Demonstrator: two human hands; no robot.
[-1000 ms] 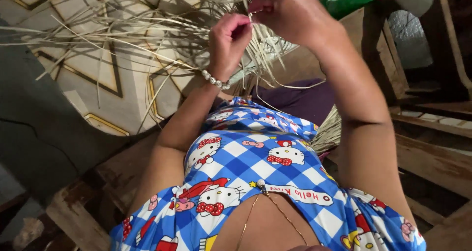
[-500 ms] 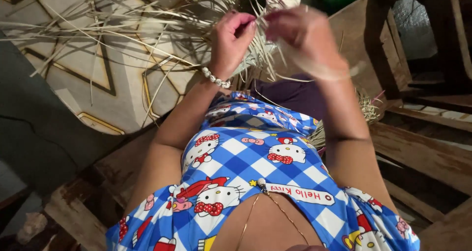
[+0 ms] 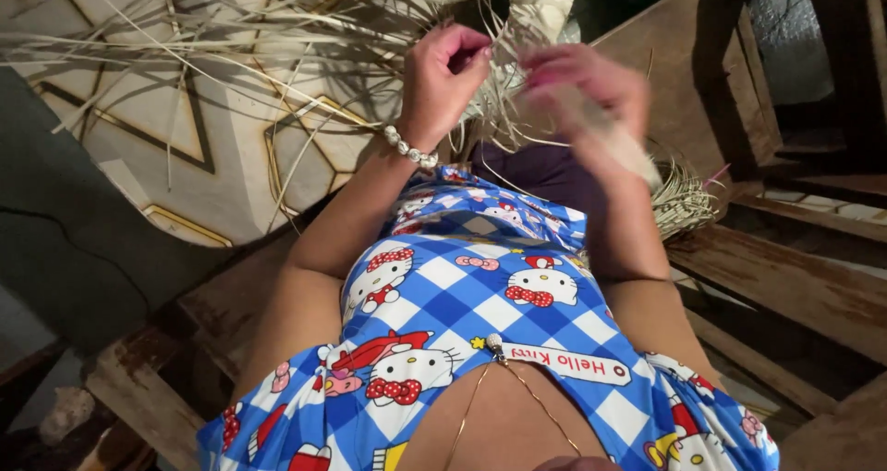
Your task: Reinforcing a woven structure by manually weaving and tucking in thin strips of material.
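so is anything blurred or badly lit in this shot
Head view: the right hand is smeared by motion blur, its fingers indistinct; the left hand and its bead bracelet are sharp. The woven straw piece is brightly lit near the top, while the wooden bench and the right side fall into shadow. Wide-angle bending shows at the edges.

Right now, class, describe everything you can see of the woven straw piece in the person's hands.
The woven straw piece looks like pale, dry, flat strips, tan to cream. Its woven part is rounded with a dark opening in the middle, at the top of the view. Many loose strands fan out from it, mostly leftward over the patterned floor, and some hang down toward the lap. The left hand pinches strands just below the opening; the right hand, blurred, is at the strands beside it.
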